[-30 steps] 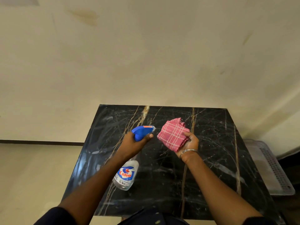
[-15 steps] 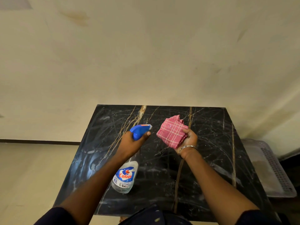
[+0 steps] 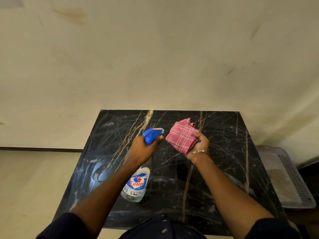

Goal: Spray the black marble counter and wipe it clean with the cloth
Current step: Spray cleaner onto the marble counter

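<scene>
A black marble counter [image 3: 222, 152] with gold and white veins fills the lower middle of the view and carries pale smears. My left hand [image 3: 144, 150] grips the neck of a clear spray bottle [image 3: 137, 184] with a blue trigger head, held above the counter with the nozzle pointing right. My right hand [image 3: 198, 144] holds a folded pink checked cloth [image 3: 181, 136] just right of the nozzle, above the counter's far middle. A metal bangle sits on my right wrist.
A cream wall [image 3: 155, 57] rises behind the counter's far edge. A white perforated plastic basket [image 3: 291, 178] stands beside the counter's right edge. Pale floor [image 3: 34, 183] lies to the left, below a dark skirting line.
Both hands with bottle and cloth have kept almost the same position; the view has shifted a little and the cloth sits slightly nearer the nozzle.
</scene>
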### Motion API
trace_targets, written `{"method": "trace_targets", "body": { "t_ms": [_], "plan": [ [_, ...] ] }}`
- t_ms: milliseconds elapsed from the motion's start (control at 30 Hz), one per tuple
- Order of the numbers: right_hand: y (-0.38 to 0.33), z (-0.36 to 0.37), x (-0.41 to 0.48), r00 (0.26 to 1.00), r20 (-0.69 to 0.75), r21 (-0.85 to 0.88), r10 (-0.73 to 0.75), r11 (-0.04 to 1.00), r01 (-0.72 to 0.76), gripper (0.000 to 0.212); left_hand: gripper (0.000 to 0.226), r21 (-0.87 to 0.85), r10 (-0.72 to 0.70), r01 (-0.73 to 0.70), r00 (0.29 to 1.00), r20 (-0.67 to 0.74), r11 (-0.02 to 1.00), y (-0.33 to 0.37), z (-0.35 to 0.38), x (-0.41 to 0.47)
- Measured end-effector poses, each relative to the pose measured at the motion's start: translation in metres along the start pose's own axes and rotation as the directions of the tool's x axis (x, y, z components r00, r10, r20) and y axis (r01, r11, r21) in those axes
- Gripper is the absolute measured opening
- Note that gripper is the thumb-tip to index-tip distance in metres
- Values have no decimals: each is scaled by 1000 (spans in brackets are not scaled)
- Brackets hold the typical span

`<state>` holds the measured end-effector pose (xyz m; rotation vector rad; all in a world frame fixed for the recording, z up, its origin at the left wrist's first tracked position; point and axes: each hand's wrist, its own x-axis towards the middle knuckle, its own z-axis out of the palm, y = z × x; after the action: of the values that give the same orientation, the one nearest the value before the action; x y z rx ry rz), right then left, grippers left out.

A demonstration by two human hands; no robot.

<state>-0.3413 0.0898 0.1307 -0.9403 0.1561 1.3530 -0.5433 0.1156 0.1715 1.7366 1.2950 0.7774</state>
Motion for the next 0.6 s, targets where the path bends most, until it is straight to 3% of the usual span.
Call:
{"method": "trace_targets", "body": {
  "t_ms": [300, 500, 600],
  "plan": [
    [8, 19, 14, 1000, -13, 30, -13, 999, 14, 22, 24, 10, -16, 16, 1000, 9, 1000, -22, -24, 23],
    [37, 43, 26, 999, -48, 10, 3, 1000, -3, 21, 36, -21, -25, 29, 986, 166, 999, -45, -49, 40],
    [55, 53, 32, 997, -76, -12, 30, 999, -31, 23, 25, -18, -28, 32, 984, 174, 999, -56, -61, 49]
  ]
}}
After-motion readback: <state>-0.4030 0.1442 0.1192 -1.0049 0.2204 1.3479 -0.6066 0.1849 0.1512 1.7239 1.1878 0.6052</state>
